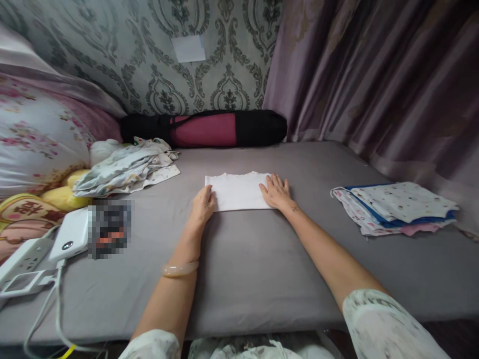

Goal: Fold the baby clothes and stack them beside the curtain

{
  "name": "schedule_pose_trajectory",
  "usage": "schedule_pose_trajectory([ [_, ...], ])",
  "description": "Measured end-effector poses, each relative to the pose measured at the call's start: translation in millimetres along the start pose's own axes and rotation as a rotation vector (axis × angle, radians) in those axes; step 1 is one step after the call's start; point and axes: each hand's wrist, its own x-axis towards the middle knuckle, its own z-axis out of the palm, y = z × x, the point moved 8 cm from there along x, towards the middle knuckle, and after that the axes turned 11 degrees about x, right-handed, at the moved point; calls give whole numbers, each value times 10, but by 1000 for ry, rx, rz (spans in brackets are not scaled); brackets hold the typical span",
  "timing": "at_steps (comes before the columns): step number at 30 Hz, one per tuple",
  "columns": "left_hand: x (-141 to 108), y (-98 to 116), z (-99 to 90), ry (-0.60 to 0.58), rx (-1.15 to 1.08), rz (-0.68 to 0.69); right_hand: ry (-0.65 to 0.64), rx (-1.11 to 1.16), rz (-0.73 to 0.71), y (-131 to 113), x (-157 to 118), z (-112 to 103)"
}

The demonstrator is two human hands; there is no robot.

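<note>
A white folded cloth (239,193), perhaps a garment, lies flat on the grey bed sheet (239,264) in front of me. Its far edge is slightly wavy and its near edge straight. At its left end, my left hand (204,203) is closed on the edge, with the fingertips partly hidden. My right hand (277,191) lies flat on the right end, palm down and fingers spread.
Folded patterned clothes (400,204) are stacked at the right; a loose pile of printed clothes (130,167) lies at the left. A black and maroon long bag (204,130) rests along the wall. A white power bank (71,233), cables and a power strip (28,259) sit front left.
</note>
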Motion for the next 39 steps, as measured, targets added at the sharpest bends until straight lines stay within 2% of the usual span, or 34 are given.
schedule_pose_trajectory([
  [7,-13,6,-23,25,-11,16,0,-15,-112,-348,9,70],
  [15,-6,-7,-36,16,-14,-13,30,-2,-102,-344,-13,114],
  [21,1,-9,-54,16,-41,-44,-36,24,-65,-350,12,108],
  [25,3,-41,-53,27,-72,-76,-12,39,-84,-491,36,74],
  [30,11,-103,-61,29,-88,-126,-27,68,-157,-718,54,175],
  [39,19,-224,-120,25,-72,-238,-31,39,-139,-695,86,268],
])
